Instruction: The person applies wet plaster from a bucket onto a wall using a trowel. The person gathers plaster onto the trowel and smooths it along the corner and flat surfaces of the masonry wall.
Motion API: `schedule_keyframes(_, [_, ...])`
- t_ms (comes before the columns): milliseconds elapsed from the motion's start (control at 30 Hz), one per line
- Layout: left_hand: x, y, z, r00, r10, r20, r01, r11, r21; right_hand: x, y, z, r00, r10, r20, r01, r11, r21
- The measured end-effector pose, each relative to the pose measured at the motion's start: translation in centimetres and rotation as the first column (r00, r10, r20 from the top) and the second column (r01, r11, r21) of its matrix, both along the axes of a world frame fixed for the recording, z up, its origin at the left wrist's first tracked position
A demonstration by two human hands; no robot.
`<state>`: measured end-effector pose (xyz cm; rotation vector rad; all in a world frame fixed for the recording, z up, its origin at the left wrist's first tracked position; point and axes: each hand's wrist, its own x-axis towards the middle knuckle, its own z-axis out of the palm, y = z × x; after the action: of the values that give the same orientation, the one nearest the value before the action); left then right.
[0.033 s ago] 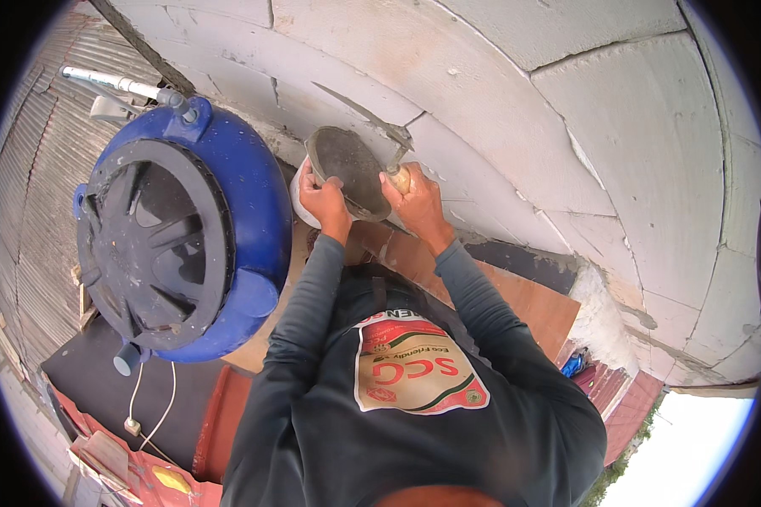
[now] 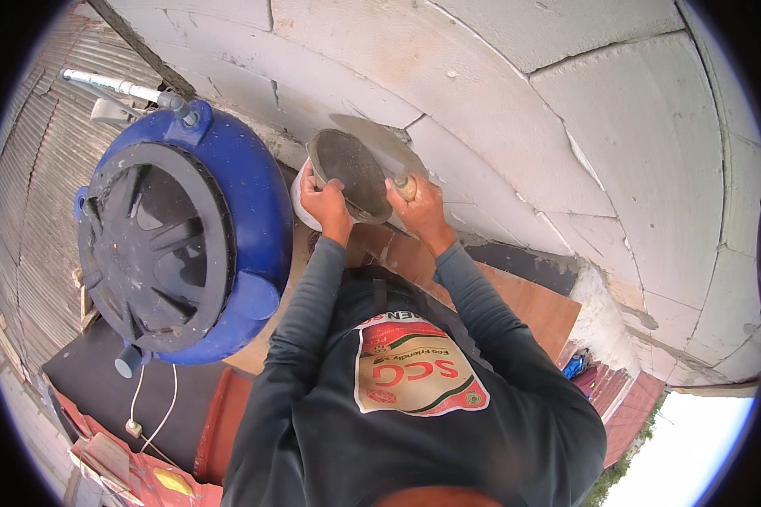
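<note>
A white bucket with a grey, mortar-coated inside tilts against the block wall. My left hand grips its near rim, thumb over the edge. My right hand is closed round the wooden handle of a trowel, just right of the bucket. The broad grey blade shows its face beyond the bucket's far right rim, close to the wall. Whether the blade touches the wall or the rim I cannot tell. The depth of the mix in the bucket is not clear.
A blue water tank with a black lid stands close on the left, a white pipe behind it. The pale block wall rises ahead and right. Brown boards lie below my right arm. A white cable hangs at lower left.
The trowel has turned in my right hand: its blade was nearly edge-on and now shows its broad face. My left hand and the bucket have hardly moved.
</note>
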<state>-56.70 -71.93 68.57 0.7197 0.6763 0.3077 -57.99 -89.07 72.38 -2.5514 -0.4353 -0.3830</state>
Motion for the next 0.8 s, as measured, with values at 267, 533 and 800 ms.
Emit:
schedule_keyframes(267, [-0.3, -0.3, -1.6, 1.0, -0.016, 0.021, 0.013, 0.991, 0.132, -0.7, 2.2, 5.1, 0.873, -0.202, -0.445, 0.219, 0.976, -0.013])
schedule_keyframes(533, [-0.8, -0.7, -3.7, 0.999, -0.027, 0.024, 0.02, 0.964, 0.265, -0.1, 0.5, 5.7, 0.83, -0.251, -0.498, 0.286, 0.958, -0.006])
schedule_keyframes(800, [-1.2, -1.2, -0.6, 0.994, -0.104, -0.024, 0.105, 0.994, 0.026, -1.7, -5.5, -1.9, 0.828, -0.39, -0.403, 0.258, 0.903, -0.345])
